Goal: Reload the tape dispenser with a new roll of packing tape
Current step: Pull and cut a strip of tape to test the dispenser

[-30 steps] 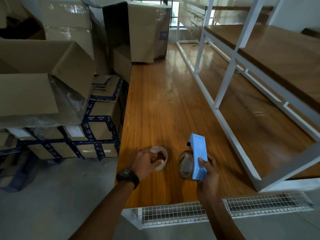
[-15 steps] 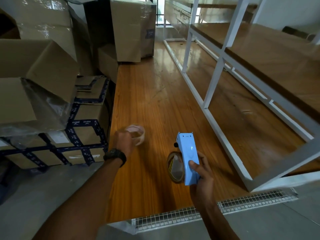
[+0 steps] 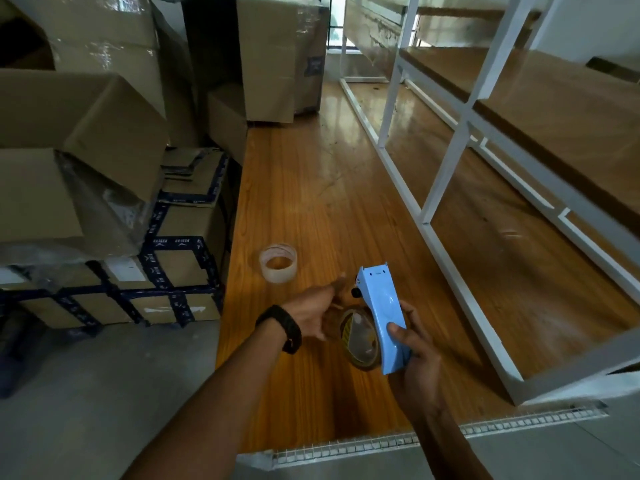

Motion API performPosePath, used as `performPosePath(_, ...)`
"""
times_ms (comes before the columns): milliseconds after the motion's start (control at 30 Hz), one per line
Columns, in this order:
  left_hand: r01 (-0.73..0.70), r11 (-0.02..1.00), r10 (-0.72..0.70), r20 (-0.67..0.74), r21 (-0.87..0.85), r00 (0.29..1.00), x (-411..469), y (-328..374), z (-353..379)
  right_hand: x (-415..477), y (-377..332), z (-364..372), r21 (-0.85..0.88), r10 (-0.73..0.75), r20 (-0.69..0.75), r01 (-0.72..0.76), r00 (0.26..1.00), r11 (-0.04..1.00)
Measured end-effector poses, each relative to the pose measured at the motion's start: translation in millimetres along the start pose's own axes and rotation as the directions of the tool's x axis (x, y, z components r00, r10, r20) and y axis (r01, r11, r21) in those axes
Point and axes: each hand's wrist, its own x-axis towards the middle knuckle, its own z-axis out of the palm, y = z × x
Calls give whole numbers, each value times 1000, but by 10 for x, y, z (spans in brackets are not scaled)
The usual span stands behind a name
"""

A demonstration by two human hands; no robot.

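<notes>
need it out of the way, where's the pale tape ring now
In the head view, the pale tape ring lies flat on the wooden tabletop, beyond the left hand.

Two hands are in view: the left hand [image 3: 313, 315] and the right hand [image 3: 417, 358]. One blue tape dispenser [image 3: 382, 318] carries one brown tape roll [image 3: 358, 337]. One clear, nearly spent roll [image 3: 278, 262] lies farther left. One black wristwatch [image 3: 282, 327] shows.
</notes>
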Motion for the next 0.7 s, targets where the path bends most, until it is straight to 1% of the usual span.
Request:
performPosePath(33,57,994,-48,99,-93,994,-23,-23,0,-7,8,19,6,6,18,-6,1000,1000)
performPosePath(67,66,987,-46,144,-143,989,-14,-41,-26,-13,11,39,8,9,28,-9,1000,1000)
performPosePath(100,48,986,-25,141,-161,990,-3,-49,-50,-21,15,53,-1,7,33,-7,999,1000)
performPosePath(133,20,986,-3,105,-164,995,10,-60,-94,-31,26,65,-19,4,37,-3,999,1000)
performPosePath(233,-92,987,84,-68,-129,994,-65,-21,-168,-115,42,64,-82,-4,20,5,1000,997)
performPosePath(300,-216,973,200,-159,-87,967,-152,80,-266,-190,45,41,-116,10,9,-9,1000,993)
performPosePath(367,-326,943,307,-210,-65,928,-277,204,-377,-325,47,19,-171,37,6,-35,999,985)
performPosePath(400,-359,933,345,-224,-24,911,-343,269,-416,-399,55,9,-198,55,-2,-54,998,979)
performPosePath(467,-375,913,404,-238,160,883,-437,335,-453,-546,80,4,-263,95,-20,-97,995,960)
performPosePath(533,-378,862,461,-211,338,862,-489,312,-434,-671,124,27,-342,128,-46,-136,991,930)
performPosePath(600,-366,819,473,-160,441,866,-505,192,-398,-804,219,56,-399,159,-118,-194,980,896)
performPosePath(700,-301,793,420,-117,529,900,-429,-117,-358,-1042,446,55,-458,176,-236,-269,956,847)
